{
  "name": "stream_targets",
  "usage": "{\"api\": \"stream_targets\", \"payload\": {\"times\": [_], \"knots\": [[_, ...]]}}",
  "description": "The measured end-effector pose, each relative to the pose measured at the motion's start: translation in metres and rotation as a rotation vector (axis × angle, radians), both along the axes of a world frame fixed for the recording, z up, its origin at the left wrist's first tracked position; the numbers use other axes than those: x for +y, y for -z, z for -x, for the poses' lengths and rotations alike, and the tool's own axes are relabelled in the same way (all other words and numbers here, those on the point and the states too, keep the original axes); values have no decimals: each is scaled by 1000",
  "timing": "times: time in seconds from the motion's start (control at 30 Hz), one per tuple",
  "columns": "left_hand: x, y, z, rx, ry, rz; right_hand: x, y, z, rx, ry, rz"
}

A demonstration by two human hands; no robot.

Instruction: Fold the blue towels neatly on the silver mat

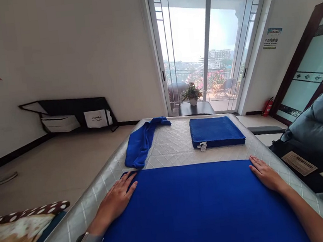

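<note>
A blue cloth (pixel 196 206) is spread flat and smooth over the near part of a white quilted mattress (pixel 164 148). My left hand (pixel 119 197) lies on the cloth's far left corner, its fingers stretched out. On the far right corner rests my right hand (pixel 265 172), flat with the fingers extended. Beyond the left hand, a crumpled blue cloth (pixel 141 144) runs along the mattress's left side. At the far right sits a neat stack of folded blue cloths (pixel 216 131), with white tags hanging from its front edge.
A potted plant (pixel 192 94) stands on a dark chair (pixel 196 109) past the mattress, before a sliding glass door (pixel 182 37). To the right is a grey armchair (pixel 322 130); at left, a black rack (pixel 72 106) and a spotted blanket (pixel 23 237).
</note>
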State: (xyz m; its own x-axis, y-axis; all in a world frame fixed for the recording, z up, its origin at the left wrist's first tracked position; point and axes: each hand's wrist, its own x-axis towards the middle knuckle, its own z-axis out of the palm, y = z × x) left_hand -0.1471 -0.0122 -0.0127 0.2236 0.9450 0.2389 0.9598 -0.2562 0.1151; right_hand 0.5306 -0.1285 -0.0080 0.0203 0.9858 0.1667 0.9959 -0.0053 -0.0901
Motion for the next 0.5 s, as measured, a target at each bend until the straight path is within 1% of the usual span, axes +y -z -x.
{"api": "stream_targets", "payload": {"times": [0.27,0.4,0.47,0.5], "knots": [[-5,-2,-6,-47,19,-28,6,11,-8,-52,9,-48],[-7,-4,-9,-92,25,-37,2,5,-6,-133,39,-68],[-9,-6,-11,-106,22,-38,-1,-2,3,-188,81,-145],[-11,-8,-11,-111,20,-40,-2,-6,12,-209,104,-203]]}}
